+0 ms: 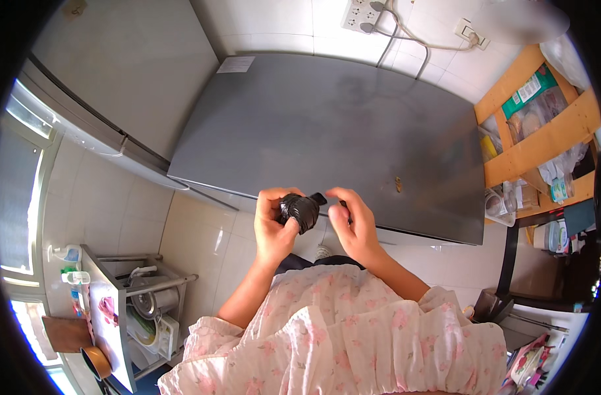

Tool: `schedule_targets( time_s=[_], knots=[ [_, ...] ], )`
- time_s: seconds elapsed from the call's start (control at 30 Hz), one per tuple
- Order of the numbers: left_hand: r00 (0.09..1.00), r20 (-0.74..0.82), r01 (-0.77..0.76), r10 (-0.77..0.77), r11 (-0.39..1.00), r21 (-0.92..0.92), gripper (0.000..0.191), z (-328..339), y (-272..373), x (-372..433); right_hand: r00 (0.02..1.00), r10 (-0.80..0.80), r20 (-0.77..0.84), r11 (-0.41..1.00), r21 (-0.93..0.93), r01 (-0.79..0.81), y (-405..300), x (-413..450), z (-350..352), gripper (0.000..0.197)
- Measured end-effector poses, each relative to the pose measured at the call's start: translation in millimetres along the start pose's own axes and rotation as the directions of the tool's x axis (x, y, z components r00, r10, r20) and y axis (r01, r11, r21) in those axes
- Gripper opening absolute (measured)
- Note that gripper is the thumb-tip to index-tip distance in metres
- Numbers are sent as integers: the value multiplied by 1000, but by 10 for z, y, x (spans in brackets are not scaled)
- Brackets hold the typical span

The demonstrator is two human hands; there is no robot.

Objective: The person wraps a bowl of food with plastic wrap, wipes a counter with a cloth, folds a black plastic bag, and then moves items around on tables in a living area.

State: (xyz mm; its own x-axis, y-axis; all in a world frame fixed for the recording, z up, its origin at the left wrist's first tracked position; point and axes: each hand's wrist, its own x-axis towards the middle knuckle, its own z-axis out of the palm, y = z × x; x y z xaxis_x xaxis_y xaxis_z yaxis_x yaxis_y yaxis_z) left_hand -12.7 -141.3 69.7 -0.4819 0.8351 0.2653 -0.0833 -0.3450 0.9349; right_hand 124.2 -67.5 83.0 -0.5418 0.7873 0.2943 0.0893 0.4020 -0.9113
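Note:
My left hand grips a rounded bundle of crinkled black plastic, perhaps rolled or folded bags. A short flat black end sticks out of the bundle towards the right. Just beside that end is my right hand, its fingers curled and the thumb and forefinger apart. Something small and dark shows within the curl of the right fingers; what it is cannot be told. Both hands are at the front edge of a low grey appliance or cabinet top.
A tall grey fridge-like cabinet stands at the left. Wooden shelves with packets and jars rise at the right. Cords hang from wall sockets. A metal trolley holds pots and bottles at lower left.

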Motion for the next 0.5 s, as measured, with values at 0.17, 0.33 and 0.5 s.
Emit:
schedule_targets(
  time_s=[0.17, 0.33, 0.5],
  knots=[
    [970, -44, -211, 239, 917, 339, 35, 93, -26, 39, 996, -81, -33, 996, 34, 82, -68, -53, 161, 43],
    [972, 72, -217, 224, 738, 638, 39, -23, -13, 45, 983, -92, 157, 993, 92, 79, 161, 11, 16, 40],
    [981, 65, 135, -181, 888, 440, 42, -44, 178, 41, 966, -111, 231, 993, -1, 115, 228, -13, -57, 43]
  ],
)
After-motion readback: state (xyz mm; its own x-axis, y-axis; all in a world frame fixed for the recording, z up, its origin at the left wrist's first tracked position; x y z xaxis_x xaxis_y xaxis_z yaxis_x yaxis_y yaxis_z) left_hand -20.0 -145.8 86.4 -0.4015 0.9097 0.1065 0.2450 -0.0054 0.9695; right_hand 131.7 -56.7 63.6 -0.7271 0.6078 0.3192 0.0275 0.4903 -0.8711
